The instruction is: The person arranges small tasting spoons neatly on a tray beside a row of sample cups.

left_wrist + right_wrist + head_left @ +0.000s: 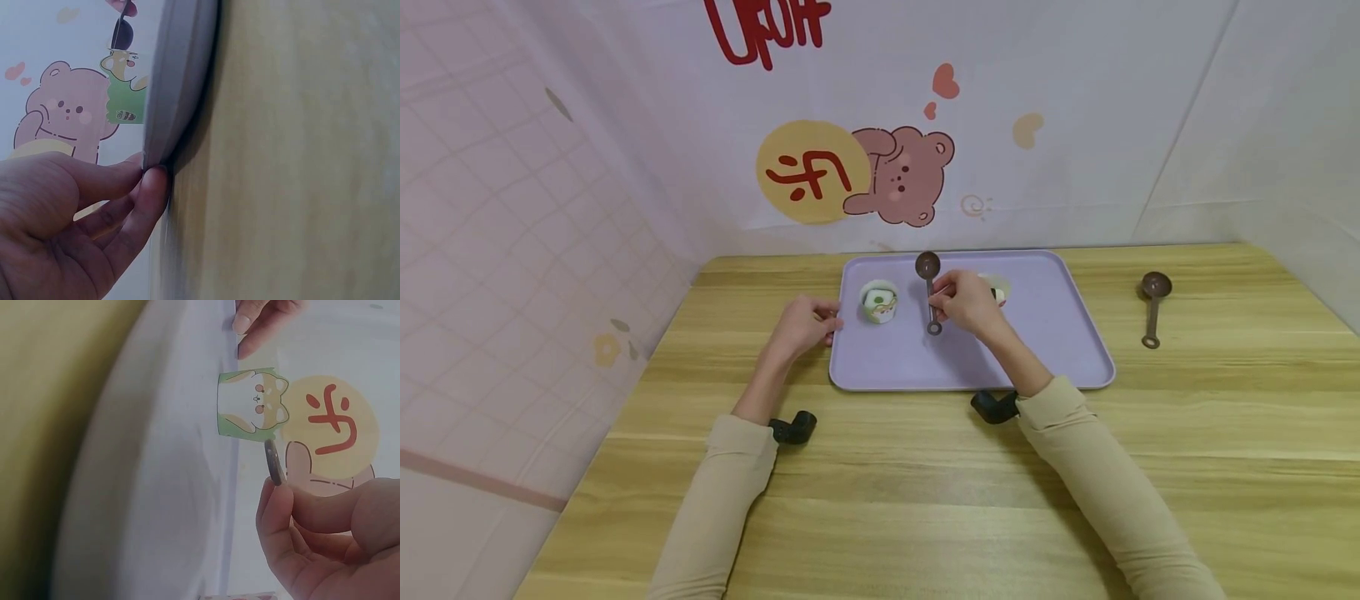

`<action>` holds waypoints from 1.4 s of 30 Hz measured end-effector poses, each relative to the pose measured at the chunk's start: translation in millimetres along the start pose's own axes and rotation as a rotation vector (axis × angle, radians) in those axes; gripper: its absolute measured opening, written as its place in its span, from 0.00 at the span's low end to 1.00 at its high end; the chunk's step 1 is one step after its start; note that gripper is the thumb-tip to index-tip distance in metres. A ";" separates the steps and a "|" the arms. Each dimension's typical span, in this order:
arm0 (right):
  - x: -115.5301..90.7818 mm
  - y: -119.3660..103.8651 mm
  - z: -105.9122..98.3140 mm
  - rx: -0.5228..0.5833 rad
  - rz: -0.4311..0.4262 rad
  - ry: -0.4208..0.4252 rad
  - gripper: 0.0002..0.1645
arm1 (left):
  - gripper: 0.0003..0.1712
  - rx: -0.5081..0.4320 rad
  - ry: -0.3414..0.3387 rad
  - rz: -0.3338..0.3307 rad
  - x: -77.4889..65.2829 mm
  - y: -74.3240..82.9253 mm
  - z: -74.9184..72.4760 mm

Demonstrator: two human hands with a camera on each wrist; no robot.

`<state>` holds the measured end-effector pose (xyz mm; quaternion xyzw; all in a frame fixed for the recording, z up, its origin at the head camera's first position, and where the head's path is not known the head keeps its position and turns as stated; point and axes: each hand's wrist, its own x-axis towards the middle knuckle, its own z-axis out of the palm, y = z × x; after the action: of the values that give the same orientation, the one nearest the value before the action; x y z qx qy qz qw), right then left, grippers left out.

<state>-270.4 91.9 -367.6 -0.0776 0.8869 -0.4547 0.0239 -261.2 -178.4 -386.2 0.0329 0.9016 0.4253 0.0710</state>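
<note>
My left hand [805, 323] pinches the left rim of a lilac tray [895, 367] between thumb and fingers; the left wrist view shows the fingertips on the tray's edge. My right hand [967, 302] holds a brown measuring spoon [928, 267] by its handle over the tray, bowl toward the back. In the right wrist view the spoon's handle [274, 462] sticks up past the thumb and fingertip. Between the hands, on the tray's left part, stands a small paper cup [880, 307] with a dog face and green print. Behind my right hand a second cup [1002, 287] is mostly hidden.
Another brown measuring spoon [1156, 287] lies on the wooden table [880, 500] to the right of the tray. A white backdrop [1075, 183] with a printed bear rises behind the table, and a patterned sheet [512, 250] hangs on the left.
</note>
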 end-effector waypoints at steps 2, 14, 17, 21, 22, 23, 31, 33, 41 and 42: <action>-0.1 -0.7 0.8 -0.006 0.002 0.001 0.10 | 0.21 -0.002 0.001 -0.002 0.2 -0.2 -0.1; 2.2 2.0 6.0 -0.020 0.059 -0.011 0.08 | 0.21 0.003 0.002 -0.003 0.0 -0.9 0.8; 3.8 3.8 8.0 0.003 0.069 -0.010 0.08 | 0.21 0.002 0.002 -0.007 0.0 -0.9 1.2; 5.1 4.2 9.7 0.020 0.082 -0.011 0.08 | 0.21 0.004 0.003 -0.009 -0.3 -0.6 1.0; 5.2 4.0 10.0 0.020 0.086 -0.012 0.08 | 0.21 0.003 0.003 -0.009 -0.4 -0.5 1.0; 5.3 3.7 10.3 0.019 0.089 -0.015 0.08 | 0.21 0.003 0.002 -0.009 -0.5 -0.3 0.9; 6.2 2.9 12.4 -0.004 0.105 -0.032 0.08 | 0.21 -0.001 0.003 -0.006 -1.0 0.0 0.7; 6.5 3.1 13.0 0.000 0.101 -0.033 0.08 | 0.21 -0.003 0.004 -0.007 -1.0 -0.1 0.8; 8.1 4.2 14.4 -0.020 0.101 -0.038 0.08 | 0.21 -0.002 0.002 -0.011 -0.8 -0.2 0.7; 8.5 4.4 14.7 -0.020 0.102 -0.038 0.08 | 0.21 -0.001 0.002 -0.012 -0.8 -0.2 0.7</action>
<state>-277.6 81.3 -379.5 -0.0413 0.8937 -0.4424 0.0630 -260.4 -178.1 -386.8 0.0273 0.9018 0.4253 0.0725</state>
